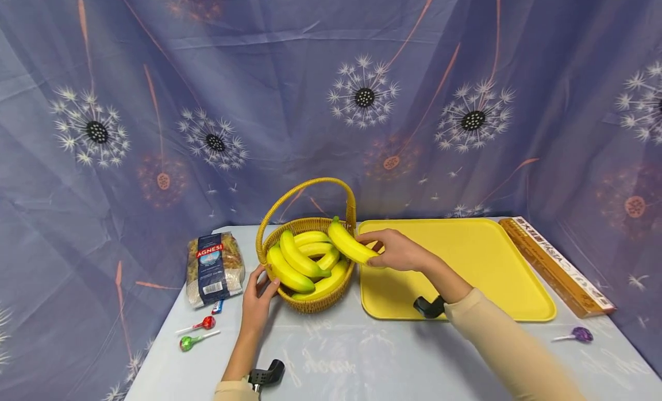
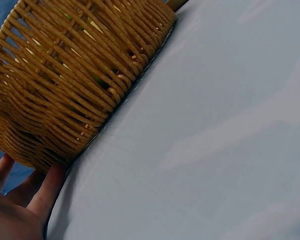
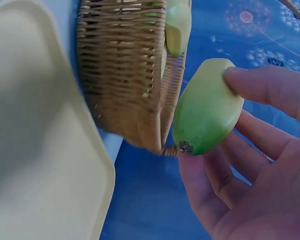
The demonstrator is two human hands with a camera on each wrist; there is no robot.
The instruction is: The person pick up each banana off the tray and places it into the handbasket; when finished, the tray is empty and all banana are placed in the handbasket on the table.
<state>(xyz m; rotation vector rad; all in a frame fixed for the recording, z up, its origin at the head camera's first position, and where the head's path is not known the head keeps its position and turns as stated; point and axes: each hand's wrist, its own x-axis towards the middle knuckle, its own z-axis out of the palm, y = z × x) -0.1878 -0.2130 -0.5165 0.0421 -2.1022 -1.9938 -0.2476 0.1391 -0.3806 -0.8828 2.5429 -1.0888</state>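
Note:
My right hand (image 1: 395, 250) pinches a yellow banana (image 1: 347, 243) with a green tip between thumb and fingers. This banana is raised at the right rim of a round wicker basket (image 1: 310, 304), overlapping it in the head view; the right wrist view shows the green end of the held banana (image 3: 205, 110) beside the basket wall (image 3: 122, 65). Several more bananas (image 1: 297, 260) lie inside, under the tall arched handle (image 1: 310, 181). At the basket's left side is my left hand (image 1: 258, 300), its extended fingers (image 2: 49, 187) touching the wicker wall (image 2: 65, 85).
Right of the basket lies a yellow tray (image 1: 460, 274), with a long pasta box (image 1: 558, 269) along its far side. A pasta bag (image 1: 214, 269) and red (image 1: 208, 322) and green lollipops (image 1: 186, 343) are at left. A purple lollipop (image 1: 581, 334) lies at front right.

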